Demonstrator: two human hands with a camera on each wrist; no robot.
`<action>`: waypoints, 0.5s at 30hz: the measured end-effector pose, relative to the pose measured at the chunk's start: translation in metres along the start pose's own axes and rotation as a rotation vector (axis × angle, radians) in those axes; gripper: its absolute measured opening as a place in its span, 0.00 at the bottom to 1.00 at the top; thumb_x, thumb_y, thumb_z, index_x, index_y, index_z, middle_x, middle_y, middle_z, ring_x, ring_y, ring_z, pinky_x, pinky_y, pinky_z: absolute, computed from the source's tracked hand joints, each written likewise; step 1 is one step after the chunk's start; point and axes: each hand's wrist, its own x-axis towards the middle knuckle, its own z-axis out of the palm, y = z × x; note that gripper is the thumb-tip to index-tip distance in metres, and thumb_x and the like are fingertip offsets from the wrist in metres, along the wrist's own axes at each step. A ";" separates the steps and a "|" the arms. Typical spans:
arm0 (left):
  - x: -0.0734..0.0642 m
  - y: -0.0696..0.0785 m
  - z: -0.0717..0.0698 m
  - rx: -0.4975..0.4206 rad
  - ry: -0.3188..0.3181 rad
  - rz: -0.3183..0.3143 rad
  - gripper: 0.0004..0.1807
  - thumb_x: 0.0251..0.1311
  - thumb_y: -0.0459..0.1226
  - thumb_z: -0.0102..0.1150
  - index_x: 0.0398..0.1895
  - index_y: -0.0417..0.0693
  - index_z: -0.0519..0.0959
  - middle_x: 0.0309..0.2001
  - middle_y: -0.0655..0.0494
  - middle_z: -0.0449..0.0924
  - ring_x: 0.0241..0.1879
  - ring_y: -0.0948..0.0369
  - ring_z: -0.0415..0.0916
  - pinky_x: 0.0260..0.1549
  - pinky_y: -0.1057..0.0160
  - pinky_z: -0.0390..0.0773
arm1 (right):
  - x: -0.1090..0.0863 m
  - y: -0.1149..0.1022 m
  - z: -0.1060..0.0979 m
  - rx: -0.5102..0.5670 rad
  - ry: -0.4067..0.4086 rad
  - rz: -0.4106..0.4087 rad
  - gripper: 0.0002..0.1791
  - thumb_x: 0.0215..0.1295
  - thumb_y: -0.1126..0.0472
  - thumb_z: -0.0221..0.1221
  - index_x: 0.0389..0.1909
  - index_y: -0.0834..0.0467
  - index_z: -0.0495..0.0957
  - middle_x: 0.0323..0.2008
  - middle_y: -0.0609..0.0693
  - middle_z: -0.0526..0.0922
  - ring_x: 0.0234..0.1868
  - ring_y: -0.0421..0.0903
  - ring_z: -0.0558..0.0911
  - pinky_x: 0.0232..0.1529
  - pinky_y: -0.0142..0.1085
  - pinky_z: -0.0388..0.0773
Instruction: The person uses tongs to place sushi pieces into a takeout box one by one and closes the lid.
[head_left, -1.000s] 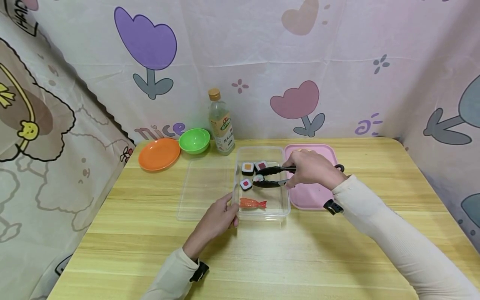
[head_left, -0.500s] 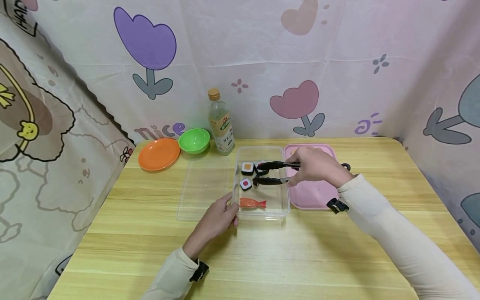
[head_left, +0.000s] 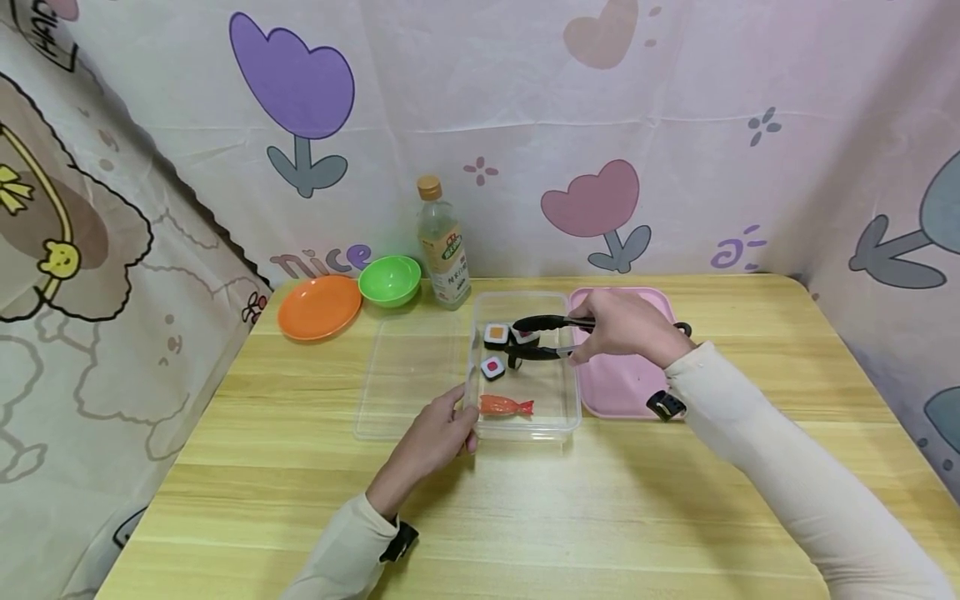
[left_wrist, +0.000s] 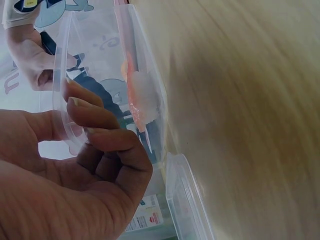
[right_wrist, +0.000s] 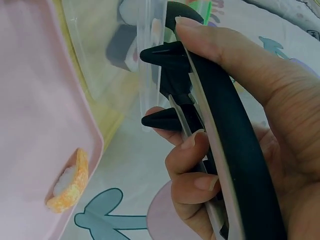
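Nearest, the left hand (head_left: 433, 435) pinches the left wall of a clear rectangular plastic box (head_left: 525, 434), unmoved over the last second. Inside, an orange-red, shrimp-shaped piece (head_left: 506, 407) lies at the front, a small black-and-white roll with a red centre (head_left: 492, 367) behind it. Farther back, the right hand (head_left: 628, 325) grips black-and-silver tongs (head_left: 542, 353) — arms spread — which have shifted rearward and now flank a black-and-white roll with a dark-red centre (head_left: 528, 337), inside the box; whether they touch it, I cannot tell — but attention seems turned to this roll.
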 end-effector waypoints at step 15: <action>-0.001 0.001 0.000 -0.001 0.000 0.001 0.24 0.72 0.36 0.42 0.69 0.41 0.70 0.18 0.54 0.78 0.14 0.63 0.61 0.12 0.68 0.57 | -0.008 0.001 -0.010 -0.065 -0.025 0.021 0.29 0.41 0.53 0.79 0.49 0.56 0.88 0.48 0.51 0.88 0.30 0.43 0.74 0.30 0.39 0.72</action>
